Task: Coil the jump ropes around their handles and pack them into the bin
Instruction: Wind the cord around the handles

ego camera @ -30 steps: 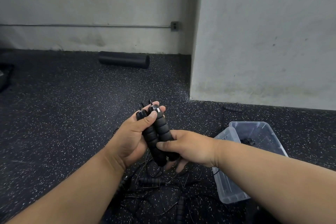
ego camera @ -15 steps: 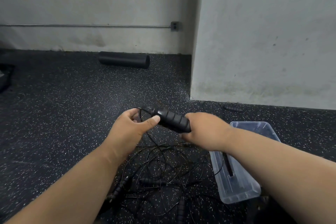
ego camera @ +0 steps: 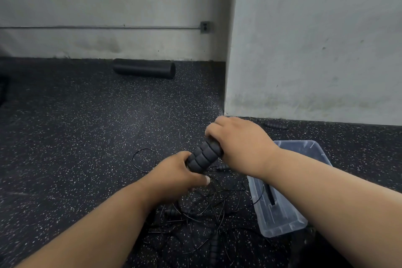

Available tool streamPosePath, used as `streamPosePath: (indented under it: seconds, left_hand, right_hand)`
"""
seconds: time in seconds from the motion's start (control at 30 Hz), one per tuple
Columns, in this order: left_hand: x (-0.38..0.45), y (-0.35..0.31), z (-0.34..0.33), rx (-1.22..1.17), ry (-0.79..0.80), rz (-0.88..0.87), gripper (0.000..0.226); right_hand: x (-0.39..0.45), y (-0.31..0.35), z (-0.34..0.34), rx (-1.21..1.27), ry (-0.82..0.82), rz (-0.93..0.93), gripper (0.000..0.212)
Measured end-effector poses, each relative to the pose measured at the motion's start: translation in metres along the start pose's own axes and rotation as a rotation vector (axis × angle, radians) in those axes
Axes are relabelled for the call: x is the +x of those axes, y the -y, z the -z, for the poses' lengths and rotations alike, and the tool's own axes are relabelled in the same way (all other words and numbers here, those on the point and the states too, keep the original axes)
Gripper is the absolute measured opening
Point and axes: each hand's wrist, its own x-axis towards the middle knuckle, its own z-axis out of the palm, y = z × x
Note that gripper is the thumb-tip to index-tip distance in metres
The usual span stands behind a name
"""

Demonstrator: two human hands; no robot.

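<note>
Speckled black gym floor (ego camera: 76,137) is stretching to a pale wall, with a foam roller (ego camera: 144,68) lying far behind the clear bin (ego camera: 304,150). Beside the bin, both hands are gripping two black foam handles (ego camera: 203,156) together: the left hand (ego camera: 180,177) wrapping the low end, the right hand (ego camera: 241,141) wrapping the top, probably keeping them paired for coiling. Tangled rope (ego camera: 202,209) is lying below. No writing is showing.

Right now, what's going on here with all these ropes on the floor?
A person holds a pair of black jump rope handles together, the left hand gripping the lower end, the right hand the upper. Tangled ropes lie on the floor below. The clear bin sits to the right with little visible in it yet.
</note>
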Motion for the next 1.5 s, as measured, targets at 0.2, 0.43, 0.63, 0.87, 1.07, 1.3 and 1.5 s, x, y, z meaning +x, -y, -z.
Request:
streamPosePath:
  seconds: [0.2,0.43,0.63,0.87,1.07,1.3,1.5]
  left_hand:
    - [0.002,-0.008,0.009,-0.481,-0.043,-0.07,0.031]
    - [0.0,-0.019,0.02,-0.899,-0.018,-0.176,0.046]
    - [0.004,-0.001,0.048,-0.654,-0.302,-0.102,0.029]
    - [0.007,0.017,0.049,0.055,-0.309,0.085,0.029]
    - [-0.003,0.008,-0.004,0.564,0.052,-0.082,0.02]
    - [-0.034,-0.021,-0.031,0.648,0.122,-0.472,0.029]
    - [-0.034,-0.016,0.002,0.204,-0.152,-0.35,0.031]
  right_hand:
    - [-0.005,0.003,-0.001,0.98,0.176,-0.527,0.105]
    - [-0.018,0.043,-0.047,1.588,0.675,-0.379,0.032]
    - [-0.012,0.0,-0.027,1.199,0.62,-0.347,0.031]
    - [-0.005,-0.034,0.021,0.768,0.342,-0.181,0.036]
    - [-0.007,-0.025,0.045,0.68,0.351,0.019,0.019]
    - [-0.006,-0.031,0.019,0.844,0.455,-0.035,0.024]
    - [-0.011,-0.036,-0.007,1.07,0.427,-0.237,0.015]
